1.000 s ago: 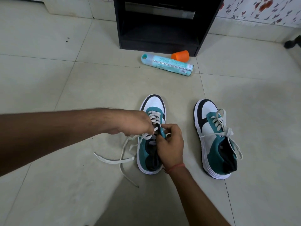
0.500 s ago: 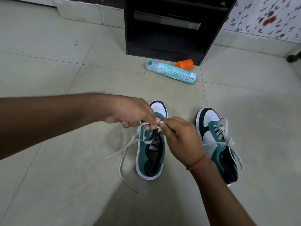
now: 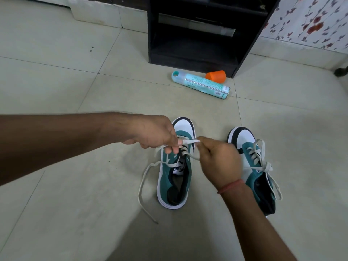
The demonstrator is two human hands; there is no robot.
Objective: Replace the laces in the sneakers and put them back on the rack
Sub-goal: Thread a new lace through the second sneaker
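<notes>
A teal, white and black sneaker (image 3: 174,174) sits flat on the tiled floor (image 3: 75,185), toe pointing away from you. Its white lace (image 3: 189,141) is only partly threaded. You hold a short stretch of that lace taut just above the front of this sneaker. Your left hand (image 3: 153,133) comes in from the left, fingers curled, pinching one end of the stretch between thumb and fingers. Your right hand (image 3: 219,161) comes up from below, fingers also curled, pinching the other end; a red thread band (image 3: 230,186) circles that wrist. From your left hand the rest of the lace drops beside the sneaker's left edge, loops outward and trails on the floor toward you, its tip lying near the heel's left side.

The second sneaker (image 3: 252,170), same colours, stands to the right of the first one, apart from it and toe also pointing away. Its own lace (image 3: 260,162) is threaded and tied in a bow, with loose ends hanging over its outer side. Your right forearm hides part of its inner edge.

Beyond the first sneaker's toe, well apart from it, a pale teal spray can (image 3: 200,85) lies on its side. An orange cap (image 3: 216,75) rests touching or just behind the can. Farther still stands a black rack (image 3: 197,34), its lower shelf open toward you.
</notes>
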